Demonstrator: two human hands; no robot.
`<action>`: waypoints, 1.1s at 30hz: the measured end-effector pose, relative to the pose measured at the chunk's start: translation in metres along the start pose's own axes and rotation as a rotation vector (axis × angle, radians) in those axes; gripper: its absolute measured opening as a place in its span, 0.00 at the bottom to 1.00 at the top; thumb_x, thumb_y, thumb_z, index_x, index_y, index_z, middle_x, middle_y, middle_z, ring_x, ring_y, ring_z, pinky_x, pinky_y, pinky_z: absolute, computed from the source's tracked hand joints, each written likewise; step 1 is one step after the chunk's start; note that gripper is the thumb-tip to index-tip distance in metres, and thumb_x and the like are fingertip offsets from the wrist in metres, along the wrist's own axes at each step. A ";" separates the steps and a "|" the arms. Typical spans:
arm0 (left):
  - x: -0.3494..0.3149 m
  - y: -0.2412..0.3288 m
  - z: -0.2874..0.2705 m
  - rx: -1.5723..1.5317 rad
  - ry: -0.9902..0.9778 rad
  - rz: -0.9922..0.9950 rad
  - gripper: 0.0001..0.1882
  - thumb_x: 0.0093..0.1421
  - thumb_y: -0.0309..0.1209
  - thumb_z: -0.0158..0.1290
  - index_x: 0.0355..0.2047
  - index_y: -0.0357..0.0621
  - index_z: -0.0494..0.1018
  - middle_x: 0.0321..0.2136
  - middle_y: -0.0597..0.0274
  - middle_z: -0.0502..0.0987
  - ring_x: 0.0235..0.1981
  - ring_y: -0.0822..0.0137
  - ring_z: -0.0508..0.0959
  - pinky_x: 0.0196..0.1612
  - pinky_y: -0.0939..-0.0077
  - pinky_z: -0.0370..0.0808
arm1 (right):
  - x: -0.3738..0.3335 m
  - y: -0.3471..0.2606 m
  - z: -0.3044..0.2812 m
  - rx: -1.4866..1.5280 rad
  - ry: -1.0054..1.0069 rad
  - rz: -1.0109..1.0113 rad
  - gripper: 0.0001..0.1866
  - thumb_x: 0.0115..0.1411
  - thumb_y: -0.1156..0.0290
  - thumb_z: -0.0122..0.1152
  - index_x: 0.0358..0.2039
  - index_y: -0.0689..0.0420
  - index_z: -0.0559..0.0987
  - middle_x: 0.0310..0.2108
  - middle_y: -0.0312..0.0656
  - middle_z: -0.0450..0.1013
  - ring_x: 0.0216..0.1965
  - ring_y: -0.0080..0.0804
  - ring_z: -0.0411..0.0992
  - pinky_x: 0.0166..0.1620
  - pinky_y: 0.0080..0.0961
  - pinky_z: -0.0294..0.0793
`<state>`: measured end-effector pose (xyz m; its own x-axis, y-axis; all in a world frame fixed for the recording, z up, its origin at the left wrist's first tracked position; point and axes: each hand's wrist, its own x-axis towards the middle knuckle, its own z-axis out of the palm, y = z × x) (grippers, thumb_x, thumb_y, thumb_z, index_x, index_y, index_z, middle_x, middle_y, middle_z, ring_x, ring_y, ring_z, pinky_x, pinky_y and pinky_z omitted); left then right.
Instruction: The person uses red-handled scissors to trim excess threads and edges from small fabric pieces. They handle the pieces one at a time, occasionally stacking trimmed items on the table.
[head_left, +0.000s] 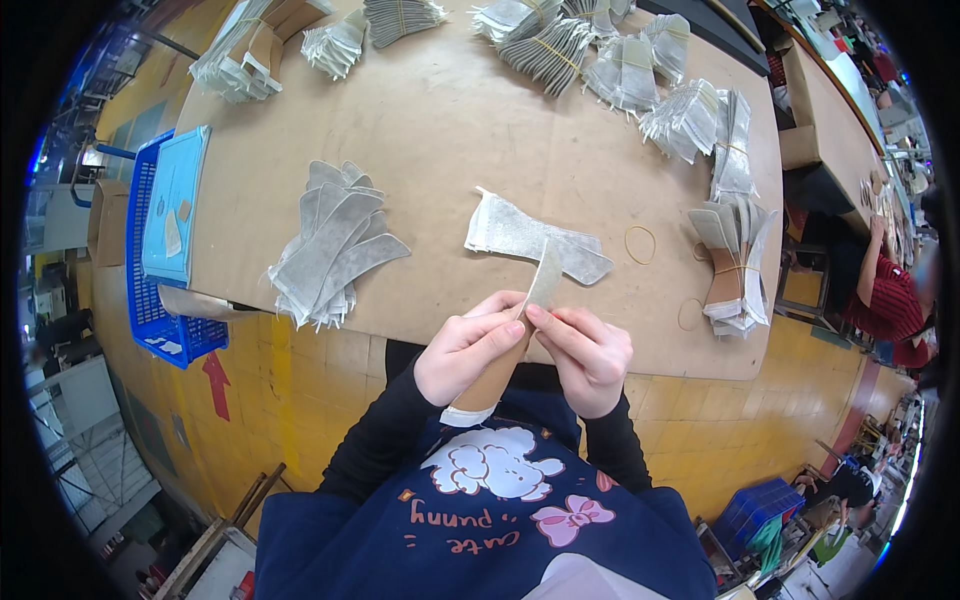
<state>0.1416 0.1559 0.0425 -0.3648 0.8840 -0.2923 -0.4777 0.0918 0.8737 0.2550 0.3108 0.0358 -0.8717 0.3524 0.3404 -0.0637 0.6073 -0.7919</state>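
Just past the table's near edge, both of my hands hold one long cut piece of material [490, 385], grey on one face and tan on the other, with a white lower end. My left hand [465, 350] grips its middle from the left. From the right, my right hand [585, 355] pinches the upper part between thumb and fingers. Beyond them a few similar grey pieces [515, 230] lie overlapped on the table. To the left is a loose, fanned pile of grey pieces [335, 245]. A rubber band [627, 243] lies right of the overlapped pieces.
Banded bundles [550, 55] line the table's [430, 130] far side, and another bundle [735, 270] lies at its right edge. A blue plastic basket [140, 230] with a light-blue board [190, 200] stands at the left. A person in a striped red top [890, 300] works farther right.
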 end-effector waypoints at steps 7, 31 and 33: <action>0.000 0.002 0.001 -0.018 -0.002 0.021 0.18 0.71 0.32 0.43 0.46 0.24 0.73 0.52 0.56 0.68 0.41 0.70 0.74 0.47 0.76 0.70 | -0.011 0.000 -0.003 0.711 -0.067 0.417 0.14 0.61 0.79 0.60 0.48 0.60 0.82 0.29 0.39 0.76 0.25 0.20 0.70 0.25 0.18 0.66; 0.003 0.025 -0.017 -0.430 0.178 -0.100 0.28 0.68 0.40 0.42 0.59 0.27 0.65 0.52 0.50 0.75 0.37 0.67 0.79 0.38 0.76 0.76 | -0.014 0.032 -0.037 1.359 0.159 0.653 0.23 0.70 0.62 0.48 0.62 0.56 0.65 0.30 0.36 0.65 0.15 0.17 0.56 0.21 0.13 0.54; 0.003 0.022 -0.018 -0.393 0.167 -0.045 0.27 0.68 0.39 0.43 0.58 0.27 0.66 0.50 0.51 0.76 0.39 0.68 0.79 0.41 0.75 0.77 | -0.013 0.026 -0.034 1.228 0.150 0.717 0.22 0.68 0.65 0.51 0.60 0.59 0.66 0.31 0.37 0.66 0.17 0.15 0.57 0.22 0.11 0.55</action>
<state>0.1157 0.1519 0.0541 -0.4457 0.7937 -0.4141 -0.7527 -0.0819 0.6532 0.2807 0.3462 0.0276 -0.8409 0.4321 -0.3258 -0.0796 -0.6942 -0.7154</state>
